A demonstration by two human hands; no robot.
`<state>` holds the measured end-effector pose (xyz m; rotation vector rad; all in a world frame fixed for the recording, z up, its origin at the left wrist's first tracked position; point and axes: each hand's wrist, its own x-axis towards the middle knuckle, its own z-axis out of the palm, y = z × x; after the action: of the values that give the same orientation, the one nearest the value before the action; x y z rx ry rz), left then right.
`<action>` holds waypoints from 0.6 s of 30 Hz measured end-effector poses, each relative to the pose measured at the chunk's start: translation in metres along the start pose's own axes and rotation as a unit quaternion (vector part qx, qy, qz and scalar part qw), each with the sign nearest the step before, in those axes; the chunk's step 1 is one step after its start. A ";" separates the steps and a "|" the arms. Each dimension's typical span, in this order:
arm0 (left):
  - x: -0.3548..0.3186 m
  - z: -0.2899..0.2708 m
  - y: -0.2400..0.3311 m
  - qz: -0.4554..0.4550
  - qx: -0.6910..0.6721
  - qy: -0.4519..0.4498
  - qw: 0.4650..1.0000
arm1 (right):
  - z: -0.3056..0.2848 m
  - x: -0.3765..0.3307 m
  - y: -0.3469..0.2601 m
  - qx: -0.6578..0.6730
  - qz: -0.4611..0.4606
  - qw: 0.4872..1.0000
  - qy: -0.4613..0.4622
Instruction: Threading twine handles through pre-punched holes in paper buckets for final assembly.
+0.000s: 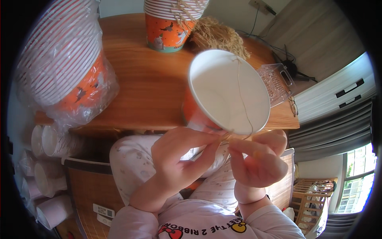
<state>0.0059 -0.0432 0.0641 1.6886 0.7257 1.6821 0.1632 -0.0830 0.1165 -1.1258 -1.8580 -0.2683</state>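
An orange paper cup (227,89) with a white inside is tilted with its mouth toward me, just above my hands. A thin tan string (241,93) runs across its opening and down to the near rim. My left hand (181,157) pinches the string and the cup's rim at the lower edge. My right hand (258,157) pinches the string beside it, fingertips close to the left hand's. A pile of tan raffia string (217,36) lies on the wooden table (147,83) behind the cup.
A wrapped stack of orange cups (65,63) lies at the table's left. Another cup stack (169,22) stands at the back. A clear plastic box (276,81) sits at the right edge. More wrapped white cups (45,171) lie on the floor at left, near a remote control (104,211).
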 end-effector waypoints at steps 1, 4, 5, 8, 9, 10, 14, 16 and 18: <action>0.000 0.000 0.000 -0.002 0.002 -0.003 1.000 | 0.000 0.002 -0.006 -0.019 0.012 1.000 -0.015; 0.000 0.001 -0.003 0.010 0.009 0.023 1.000 | 0.003 0.004 -0.009 -0.052 0.024 0.997 -0.047; -0.001 0.001 -0.003 0.009 0.009 0.023 1.000 | 0.004 0.003 -0.009 -0.066 0.022 0.996 -0.064; 0.000 0.001 -0.001 0.019 0.020 0.023 0.999 | 0.004 0.002 -0.007 -0.075 0.013 0.995 -0.060; -0.001 0.001 0.000 0.018 0.019 0.022 0.999 | 0.003 0.003 -0.007 -0.075 0.014 0.995 -0.060; -0.001 0.001 0.000 0.016 0.019 0.021 0.999 | 0.003 0.004 -0.007 -0.077 0.007 0.995 -0.065; 0.000 0.000 0.005 0.019 0.032 0.013 0.999 | 0.005 0.001 0.006 -0.065 -0.041 0.996 -0.042; 0.000 -0.002 0.006 0.026 0.034 0.000 0.999 | 0.002 0.002 0.000 -0.065 -0.020 0.996 -0.051; -0.001 -0.005 0.005 0.041 0.050 -0.004 0.998 | 0.000 0.004 -0.005 -0.065 0.002 0.996 -0.060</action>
<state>0.0008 -0.0473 0.0673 1.8160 0.7584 1.7194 0.1586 -0.0836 0.1209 -1.2583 -1.9676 -0.3296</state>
